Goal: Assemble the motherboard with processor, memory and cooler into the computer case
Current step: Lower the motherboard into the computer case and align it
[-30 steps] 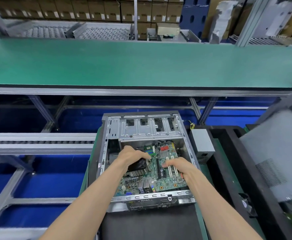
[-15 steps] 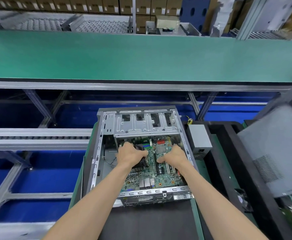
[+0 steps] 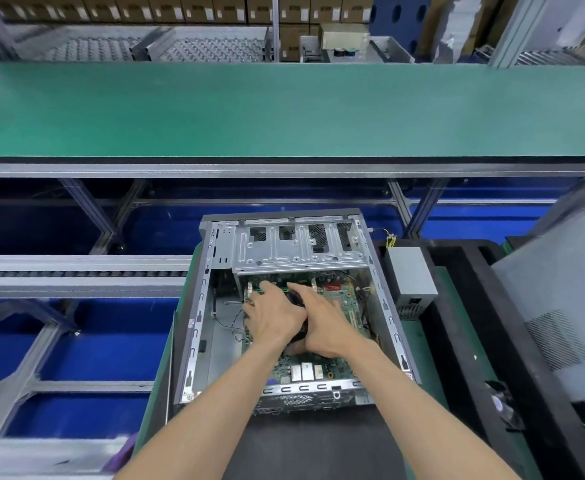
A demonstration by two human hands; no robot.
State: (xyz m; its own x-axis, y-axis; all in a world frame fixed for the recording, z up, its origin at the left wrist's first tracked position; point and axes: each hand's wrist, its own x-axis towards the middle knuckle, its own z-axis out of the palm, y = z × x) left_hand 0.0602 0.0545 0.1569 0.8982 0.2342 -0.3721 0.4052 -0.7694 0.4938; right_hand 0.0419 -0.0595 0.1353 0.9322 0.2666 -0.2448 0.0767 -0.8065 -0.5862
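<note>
The open grey computer case (image 3: pixel 197 317) lies flat on a black mat in front of me. The green motherboard (image 3: pixel 339 303) sits inside it, its far edge tucked under the metal drive cage (image 3: pixel 298 251). The black cooler (image 3: pixel 296 298) on the board shows only between my hands. My left hand (image 3: pixel 272 318) lies on the board just left of the cooler, fingers stretched forward. My right hand (image 3: pixel 324 325) rests over the cooler's top, fingers pointing left. The processor and memory are hidden.
A grey power supply (image 3: pixel 412 275) with loose wires stands right of the case, in a black foam tray (image 3: pixel 457 341). A grey side panel (image 3: pixel 554 306) leans at the far right. A green conveyor belt (image 3: pixel 284 109) runs across behind. Rails and blue floor lie left.
Both hands have pushed further into the case with the board. My right hand came off the board's right side onto the cooler, beside my left hand.
</note>
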